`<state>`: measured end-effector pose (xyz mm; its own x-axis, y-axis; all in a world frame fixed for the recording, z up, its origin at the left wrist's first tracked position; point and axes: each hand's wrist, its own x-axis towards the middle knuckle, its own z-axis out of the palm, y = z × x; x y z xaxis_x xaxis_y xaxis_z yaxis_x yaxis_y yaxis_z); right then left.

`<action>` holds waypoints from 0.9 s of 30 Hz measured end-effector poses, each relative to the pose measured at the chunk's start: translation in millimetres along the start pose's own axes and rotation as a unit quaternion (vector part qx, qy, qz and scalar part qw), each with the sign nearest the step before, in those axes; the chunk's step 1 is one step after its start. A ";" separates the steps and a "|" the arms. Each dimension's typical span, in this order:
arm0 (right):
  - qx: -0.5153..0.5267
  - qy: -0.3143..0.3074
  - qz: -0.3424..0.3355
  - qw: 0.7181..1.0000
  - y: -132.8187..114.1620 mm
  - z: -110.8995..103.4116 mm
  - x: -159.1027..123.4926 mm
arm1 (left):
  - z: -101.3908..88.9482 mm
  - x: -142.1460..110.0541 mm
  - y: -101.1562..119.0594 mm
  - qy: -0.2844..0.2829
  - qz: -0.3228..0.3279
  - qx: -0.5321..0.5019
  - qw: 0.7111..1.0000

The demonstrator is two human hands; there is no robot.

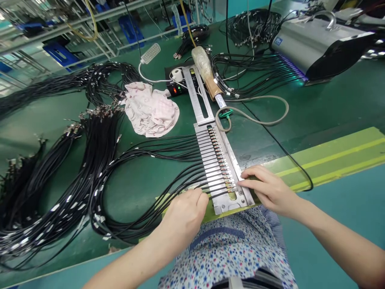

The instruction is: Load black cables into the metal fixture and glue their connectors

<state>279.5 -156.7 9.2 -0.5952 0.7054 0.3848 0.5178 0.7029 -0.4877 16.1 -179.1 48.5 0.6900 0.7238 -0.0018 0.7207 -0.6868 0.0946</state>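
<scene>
Both hands are at the near end of the long silver metal plate (220,204) lying on the green desk (270,138). With my left hand (187,208) I am curled over the thin black cables (150,152) just left of the plate; its fingertips are hidden, so I cannot tell whether I pinch one. On my right hand (270,188), two extended fingertips stand slightly parted at the plate's right edge, beside the row of small metal connectors (221,160). From these the cables run leftward across the desk and loop into a large heap. Beyond the plate's far end lies a slotted silver metal bracket (195,102), with a crumpled pale-pink cloth (152,111) to its left and a tool with a film-wrapped handle (202,62) to its right. Farther right I see a silver box with a carrying handle (309,40), lit violet along its lower edge.
</scene>
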 end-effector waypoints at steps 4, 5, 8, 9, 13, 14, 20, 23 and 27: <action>0.006 0.004 0.004 1.000 0.8 0.4 -1.8 | -5.4 1.9 1.3 -0.015 0.014 -0.003 1.000; 0.007 0.004 0.004 1.000 1.0 0.8 -2.1 | -6.7 2.2 1.7 -0.014 0.016 -0.003 1.000; 0.008 0.003 0.002 1.000 1.9 1.6 -2.8 | -9.3 3.2 3.5 -0.008 0.022 -0.006 1.000; 0.008 0.002 0.002 1.000 2.1 1.6 -2.9 | -9.7 3.6 3.9 -0.007 0.024 -0.009 1.000; 0.005 -0.004 0.002 1.000 1.9 1.2 -2.7 | -8.0 4.6 2.9 -0.008 0.025 -0.023 0.999; 0.003 -0.005 0.001 1.000 1.3 1.5 -2.2 | -6.6 4.5 1.8 -0.010 0.023 -0.027 0.999; -0.086 -0.061 -0.065 0.992 -7.1 7.2 7.8 | 13.4 0.4 -6.7 -0.014 0.022 -0.028 0.999; -0.131 -0.098 -0.098 0.982 -13.4 8.2 15.4 | 24.8 -3.1 -8.9 0.009 0.035 -0.011 0.999; -0.176 -0.112 -0.119 0.971 -22.1 7.2 23.8 | 30.1 -7.8 -10.6 0.040 0.067 0.017 0.997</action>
<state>249.5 -156.1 23.5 -0.8223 0.5095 0.2536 0.5038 0.8589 -0.0919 5.2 -179.5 17.6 0.7738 0.6273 0.0877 0.6249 -0.7787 0.0552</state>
